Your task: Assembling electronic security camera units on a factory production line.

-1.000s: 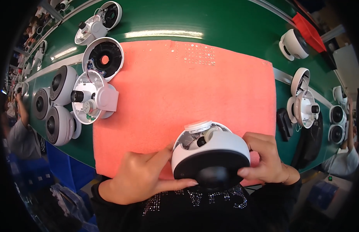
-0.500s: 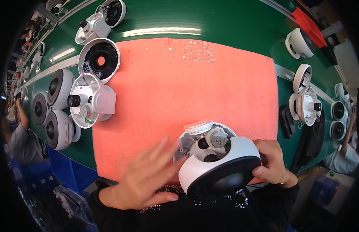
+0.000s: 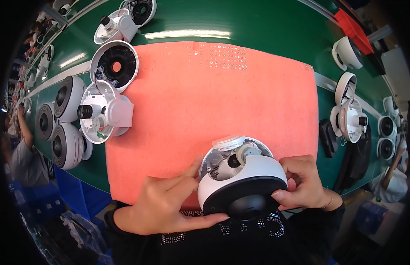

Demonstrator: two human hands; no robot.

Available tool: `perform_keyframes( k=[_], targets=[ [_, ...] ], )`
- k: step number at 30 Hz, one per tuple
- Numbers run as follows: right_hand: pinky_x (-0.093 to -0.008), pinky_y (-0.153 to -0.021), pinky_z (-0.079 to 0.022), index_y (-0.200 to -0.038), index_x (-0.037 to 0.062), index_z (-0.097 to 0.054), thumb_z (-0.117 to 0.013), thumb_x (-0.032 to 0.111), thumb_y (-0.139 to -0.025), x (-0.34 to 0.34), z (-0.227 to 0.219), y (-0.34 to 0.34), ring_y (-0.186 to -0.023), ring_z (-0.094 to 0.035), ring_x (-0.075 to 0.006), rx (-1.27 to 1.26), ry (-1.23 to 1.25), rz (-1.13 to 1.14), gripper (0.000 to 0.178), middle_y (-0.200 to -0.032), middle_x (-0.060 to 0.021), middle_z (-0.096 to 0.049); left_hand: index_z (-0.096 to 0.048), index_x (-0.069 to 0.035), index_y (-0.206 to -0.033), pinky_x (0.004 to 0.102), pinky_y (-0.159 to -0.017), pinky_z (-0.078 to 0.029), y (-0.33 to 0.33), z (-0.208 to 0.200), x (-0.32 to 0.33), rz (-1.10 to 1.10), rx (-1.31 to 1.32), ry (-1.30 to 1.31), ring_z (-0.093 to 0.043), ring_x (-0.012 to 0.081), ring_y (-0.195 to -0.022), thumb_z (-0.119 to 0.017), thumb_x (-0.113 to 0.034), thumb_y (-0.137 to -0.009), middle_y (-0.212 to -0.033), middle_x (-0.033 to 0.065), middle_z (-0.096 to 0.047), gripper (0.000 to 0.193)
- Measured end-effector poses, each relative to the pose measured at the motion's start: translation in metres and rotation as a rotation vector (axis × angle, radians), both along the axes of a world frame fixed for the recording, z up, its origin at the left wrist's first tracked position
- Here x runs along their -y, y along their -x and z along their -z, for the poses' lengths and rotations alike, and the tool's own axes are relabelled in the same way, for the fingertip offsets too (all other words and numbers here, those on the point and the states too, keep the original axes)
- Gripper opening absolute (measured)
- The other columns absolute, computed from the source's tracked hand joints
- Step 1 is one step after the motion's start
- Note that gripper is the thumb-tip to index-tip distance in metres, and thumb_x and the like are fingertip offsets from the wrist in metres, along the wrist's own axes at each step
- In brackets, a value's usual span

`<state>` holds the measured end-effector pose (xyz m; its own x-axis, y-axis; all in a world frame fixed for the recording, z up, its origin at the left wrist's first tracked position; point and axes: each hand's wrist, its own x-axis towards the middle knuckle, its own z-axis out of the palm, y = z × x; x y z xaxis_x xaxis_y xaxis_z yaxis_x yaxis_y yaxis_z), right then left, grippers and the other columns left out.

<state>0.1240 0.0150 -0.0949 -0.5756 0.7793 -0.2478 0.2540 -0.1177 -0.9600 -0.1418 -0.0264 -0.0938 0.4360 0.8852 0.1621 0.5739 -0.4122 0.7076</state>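
Observation:
At the near edge of the salmon-coloured mat (image 3: 205, 97), a round white device housing (image 3: 222, 176) with a black domed front is held between my hands. Its front half faces me, and through the gap behind it show a motor, a black gear and wiring in the white rear shell. My left hand (image 3: 165, 198) wraps the left side, thumb along the black front's lower rim; its fingertips are partly hidden behind the shell. My right hand (image 3: 302, 183) grips the right side, with its thumb on the black front and fingers behind the white shell.
An opened housing (image 3: 101, 112) with exposed parts lies at the mat's left edge, beside several closed units (image 3: 65, 143). Rows of tiny screws (image 3: 227, 57) sit on the mat's far part. Another opened unit (image 3: 353, 119) and a black case (image 3: 327, 138) lie right, on the green table (image 3: 266, 26).
My left hand has come in from the side and now grips the housing's left side. The front half has swung leftward and sits closer over the rear shell, covering more of the motor.

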Motion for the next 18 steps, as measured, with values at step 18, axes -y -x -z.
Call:
perform_keyframes(
  k=[18],
  targets=[
    [-0.0299,-0.048,-0.040,-0.074,0.0045,-0.061,-0.066,0.037,-0.072,-0.011,-0.013,0.011,-0.054,-0.053,-0.0202,0.523,-0.817,-0.004,0.033,-0.077,-0.0089,-0.057,-0.056,-0.002,-0.052,0.0334,-0.040,-0.039,0.001,-0.014,-0.042,0.142,-0.385,0.124,-0.047,0.0274,-0.037,-0.064,-0.053,-0.068,-0.040,0.0094,-0.045,0.055]
  ],
)
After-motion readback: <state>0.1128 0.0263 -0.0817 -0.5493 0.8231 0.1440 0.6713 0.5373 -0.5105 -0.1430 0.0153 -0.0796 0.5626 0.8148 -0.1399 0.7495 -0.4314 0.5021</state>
